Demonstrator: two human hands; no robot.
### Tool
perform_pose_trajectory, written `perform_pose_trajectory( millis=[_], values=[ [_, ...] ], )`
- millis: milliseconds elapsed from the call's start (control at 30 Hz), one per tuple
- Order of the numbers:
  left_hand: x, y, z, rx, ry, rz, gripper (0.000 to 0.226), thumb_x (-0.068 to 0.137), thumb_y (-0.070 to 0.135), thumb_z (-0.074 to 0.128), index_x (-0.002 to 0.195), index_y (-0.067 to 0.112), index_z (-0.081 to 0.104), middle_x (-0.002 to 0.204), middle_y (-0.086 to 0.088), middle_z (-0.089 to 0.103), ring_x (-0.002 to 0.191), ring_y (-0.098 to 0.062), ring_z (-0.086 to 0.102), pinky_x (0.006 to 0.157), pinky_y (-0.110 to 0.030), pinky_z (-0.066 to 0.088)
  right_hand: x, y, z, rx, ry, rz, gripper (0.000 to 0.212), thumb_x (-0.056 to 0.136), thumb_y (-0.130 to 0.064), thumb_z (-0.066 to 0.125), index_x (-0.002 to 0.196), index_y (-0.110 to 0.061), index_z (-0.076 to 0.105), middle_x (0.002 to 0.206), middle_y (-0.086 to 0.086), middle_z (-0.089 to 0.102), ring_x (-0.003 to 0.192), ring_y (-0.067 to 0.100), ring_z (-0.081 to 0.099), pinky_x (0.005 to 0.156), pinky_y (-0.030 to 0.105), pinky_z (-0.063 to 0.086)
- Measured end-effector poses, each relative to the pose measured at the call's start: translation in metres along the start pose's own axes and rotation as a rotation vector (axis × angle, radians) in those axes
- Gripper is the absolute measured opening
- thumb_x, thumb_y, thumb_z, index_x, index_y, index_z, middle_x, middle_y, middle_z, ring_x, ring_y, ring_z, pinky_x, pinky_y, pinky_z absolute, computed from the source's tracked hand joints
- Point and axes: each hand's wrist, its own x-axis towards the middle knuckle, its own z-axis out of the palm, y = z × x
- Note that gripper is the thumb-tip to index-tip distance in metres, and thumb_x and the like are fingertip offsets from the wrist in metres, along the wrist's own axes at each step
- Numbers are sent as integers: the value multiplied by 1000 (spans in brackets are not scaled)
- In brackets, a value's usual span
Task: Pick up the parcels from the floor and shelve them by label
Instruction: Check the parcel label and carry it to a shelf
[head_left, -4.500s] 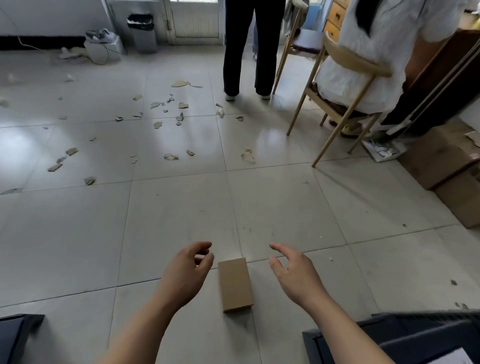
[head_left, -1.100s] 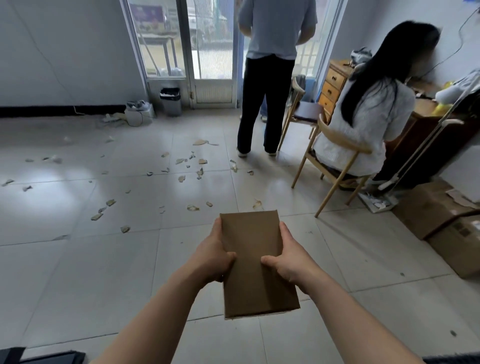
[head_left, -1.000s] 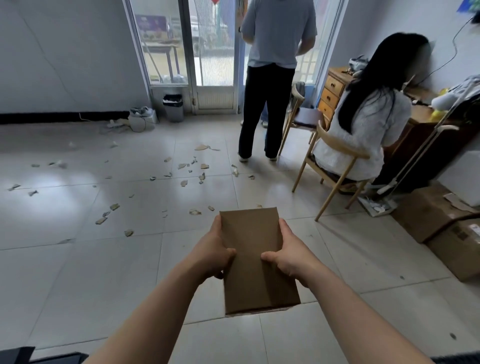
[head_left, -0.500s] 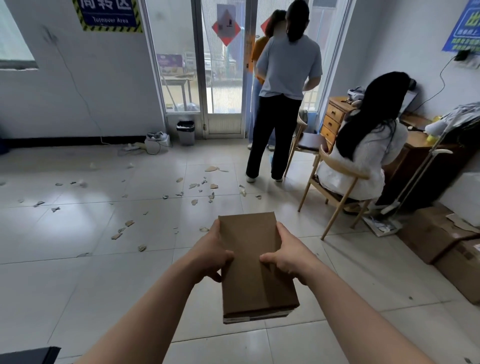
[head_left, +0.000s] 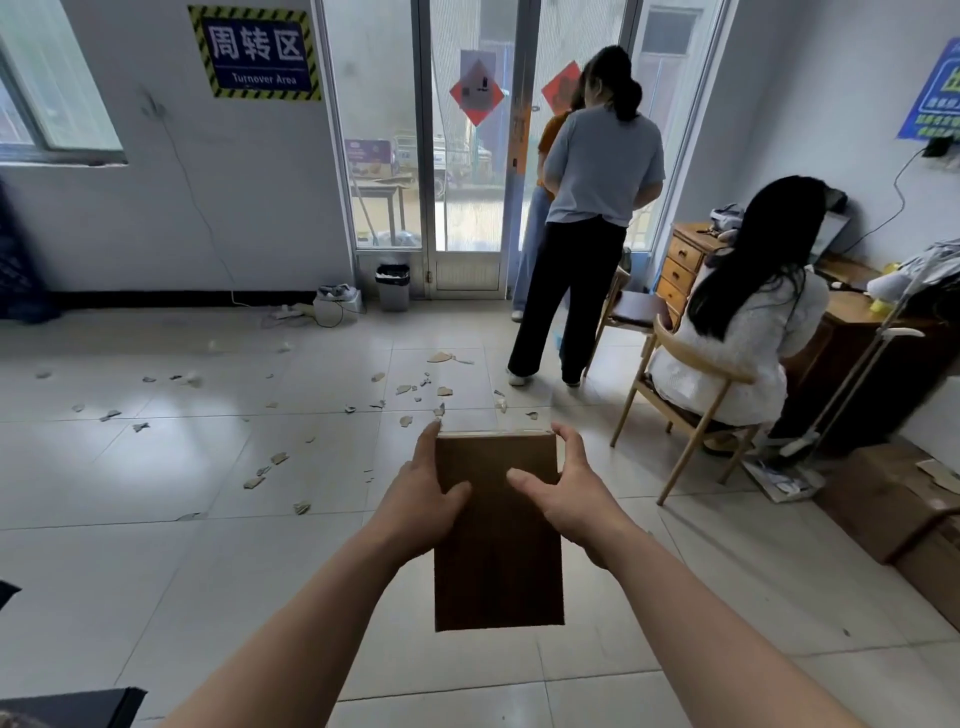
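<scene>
Brown parcel (head_left: 498, 535) held off floor (head_left: 156, 519) at chest front, long axis pointing away, plain face up, likely being turned to find label; none visible. Left hand (head_left: 421, 499) clasping left edge, thumb on top. Right hand (head_left: 569, 493) clasping right edge, fingers curled over far corner. Forearms extended, converging. No shelf in view.

A flat brown rectangular cardboard parcel (head_left: 498, 540) is held upright above the pale tiled floor (head_left: 156, 545), left hand (head_left: 421, 499) and right hand (head_left: 571, 499) gripping its two side edges; beyond the parcel, grey debris scraps (head_left: 410, 389) litter the floor before a glass door (head_left: 467, 156)
</scene>
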Motion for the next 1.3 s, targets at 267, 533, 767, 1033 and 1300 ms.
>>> perform_pose_trajectory(
  millis=[267,533,767,1033,1300],
  values=[
    [-2,-4,-11,-36,109,63,25,94,40,49,111,25,39,114,-9,47,90,-23,56,69,-35,53,-1,-1,14,-77,50,-181,52,86,-48,57,128,-32,32,126,-1,45,115,19,49,100,40,46],
    [-5,-17,-4,31,199,76,20,90,37,56,88,21,44,106,-5,48,80,-9,47,70,-26,41,-2,1,22,-139,175,-267,34,84,-43,63,100,-19,45,106,-1,48,93,12,49,79,25,41],
    [-18,-21,4,82,136,77,85,88,29,62,146,44,1,121,-1,29,92,-18,51,80,-26,42,-4,11,17,-192,-46,-263,91,80,-32,70,141,-54,5,118,-3,26,97,13,45,75,19,43],
    [-25,-16,20,175,187,83,89,77,15,71,138,49,17,130,2,20,90,-20,53,79,-27,53,3,23,6,-338,-112,-375,95,70,-19,77,137,-51,18,139,-7,7,106,20,47,91,30,51],
    [-29,-9,41,16,286,74,50,88,13,60,122,37,31,136,-2,36,105,-14,47,76,-17,43,11,33,1,-318,-133,-484,77,75,-8,69,124,-50,29,148,-7,14,116,26,50,91,37,54]
  ],
)
